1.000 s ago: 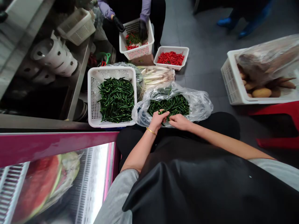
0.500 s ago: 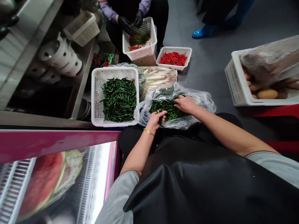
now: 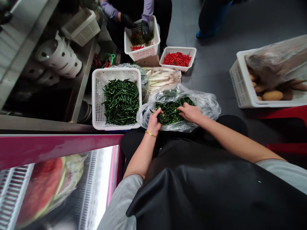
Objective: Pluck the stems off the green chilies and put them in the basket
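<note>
Long green chili peppers (image 3: pixel 171 116) fill a clear plastic bag (image 3: pixel 206 103) that lies open in front of my lap. At the bag's left part, my left hand (image 3: pixel 154 120) is closed round a few green chilies, whose ends stick out past the thumb. My right hand (image 3: pixel 190 113) reaches over the bag from the right, fingers bent and tips together against the chilies; anything pinched there is too small to make out. Left of the bag stands a white perforated basket (image 3: pixel 98 108) holding a heap of green chilies (image 3: pixel 122 102).
Long white-stemmed vegetables (image 3: pixel 164 78) lie behind the bag. Beyond are a small basket (image 3: pixel 194 56) of red chilies and a co-worker's gloved hand (image 3: pixel 145 30) in another basket (image 3: pixel 153 48). A potato crate (image 3: pixel 242 86) stands right; a pink-edged display case (image 3: pixel 72 145) is at left.
My left hand has turned more upright and shifted slightly left, chilies still in it. My right hand has dipped a little. The co-worker's gloved hands have moved apart, one down into the basket.
</note>
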The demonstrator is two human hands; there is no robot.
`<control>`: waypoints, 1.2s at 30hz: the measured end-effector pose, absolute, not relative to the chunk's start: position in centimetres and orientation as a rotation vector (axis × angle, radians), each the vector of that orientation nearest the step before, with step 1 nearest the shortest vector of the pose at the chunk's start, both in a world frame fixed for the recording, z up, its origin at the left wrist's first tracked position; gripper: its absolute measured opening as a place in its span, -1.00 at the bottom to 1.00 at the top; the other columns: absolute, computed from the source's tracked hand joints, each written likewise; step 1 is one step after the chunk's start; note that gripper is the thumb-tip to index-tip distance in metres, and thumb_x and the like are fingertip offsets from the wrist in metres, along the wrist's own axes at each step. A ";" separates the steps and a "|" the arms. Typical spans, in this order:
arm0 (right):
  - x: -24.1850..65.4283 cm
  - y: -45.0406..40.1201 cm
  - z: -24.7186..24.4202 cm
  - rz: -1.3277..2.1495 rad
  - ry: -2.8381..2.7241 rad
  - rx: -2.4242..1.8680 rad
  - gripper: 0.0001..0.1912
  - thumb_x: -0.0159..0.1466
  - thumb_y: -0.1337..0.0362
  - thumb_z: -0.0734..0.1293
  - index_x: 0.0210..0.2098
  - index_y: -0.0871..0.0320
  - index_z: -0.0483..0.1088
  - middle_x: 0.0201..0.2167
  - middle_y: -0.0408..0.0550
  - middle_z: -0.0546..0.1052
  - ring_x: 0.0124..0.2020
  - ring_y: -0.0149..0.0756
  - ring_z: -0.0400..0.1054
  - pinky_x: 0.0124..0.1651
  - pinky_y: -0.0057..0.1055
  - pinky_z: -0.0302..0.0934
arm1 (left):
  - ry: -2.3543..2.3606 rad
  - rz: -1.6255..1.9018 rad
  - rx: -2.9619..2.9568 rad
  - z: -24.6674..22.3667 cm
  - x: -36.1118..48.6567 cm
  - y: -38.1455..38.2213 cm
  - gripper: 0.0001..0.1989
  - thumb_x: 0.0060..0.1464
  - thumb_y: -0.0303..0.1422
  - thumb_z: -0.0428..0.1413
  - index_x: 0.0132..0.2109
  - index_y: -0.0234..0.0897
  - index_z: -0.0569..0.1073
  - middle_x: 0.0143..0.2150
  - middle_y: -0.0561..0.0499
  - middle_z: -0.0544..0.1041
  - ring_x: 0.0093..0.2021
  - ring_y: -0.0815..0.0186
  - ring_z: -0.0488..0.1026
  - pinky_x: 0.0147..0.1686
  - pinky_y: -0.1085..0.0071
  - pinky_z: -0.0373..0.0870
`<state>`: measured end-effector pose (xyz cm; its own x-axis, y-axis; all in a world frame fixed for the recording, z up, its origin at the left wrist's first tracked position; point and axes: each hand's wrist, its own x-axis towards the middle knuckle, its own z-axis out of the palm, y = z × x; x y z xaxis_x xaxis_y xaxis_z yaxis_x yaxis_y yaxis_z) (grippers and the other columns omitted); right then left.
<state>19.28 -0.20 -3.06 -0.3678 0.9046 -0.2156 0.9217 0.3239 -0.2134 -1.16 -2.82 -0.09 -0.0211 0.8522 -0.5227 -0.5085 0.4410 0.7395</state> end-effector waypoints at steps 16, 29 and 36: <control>19.1 -0.8 -4.7 -0.717 2.854 1.413 -0.66 0.28 0.11 0.25 -0.12 0.19 0.51 -0.21 0.06 0.50 -0.23 -0.26 0.40 -0.17 -0.41 0.24 | 1.063 1.149 0.188 -2.5 -0.5 -1.9 -0.71 -0.29 -0.40 0.33 -0.35 -0.38 0.46 -0.61 0.16 0.35 -0.62 0.53 0.26 -0.58 0.53 0.17; 15.6 -6.6 -0.9 -1.535 2.874 1.511 -0.62 0.25 0.03 0.23 -0.27 0.19 0.52 -0.35 0.05 0.50 -0.32 -0.27 0.42 -0.19 -0.34 0.32 | 0.981 1.045 0.289 -1.0 0.1 -4.3 -0.67 -0.28 -0.37 0.32 -0.42 -0.33 0.31 -0.49 0.07 0.47 -0.49 0.43 0.44 -0.39 0.44 0.38; 17.8 -4.4 0.7 -2.219 2.175 1.490 -0.53 0.20 -0.11 0.23 -0.39 0.21 0.44 -0.64 -0.21 0.35 -0.69 -0.50 0.17 -0.65 -0.53 0.11 | 0.862 0.642 0.734 0.2 -1.5 -5.9 -0.66 -0.26 -0.35 0.30 -0.40 -0.32 0.27 -0.56 0.06 0.46 -0.64 0.46 0.33 -0.63 0.52 0.22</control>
<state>17.80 -4.41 0.75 -0.5886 0.7265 -0.3545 0.3399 -0.1754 -0.9239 -1.53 -5.90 0.19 0.4990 0.7500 -0.4342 -0.2012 0.5876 0.7838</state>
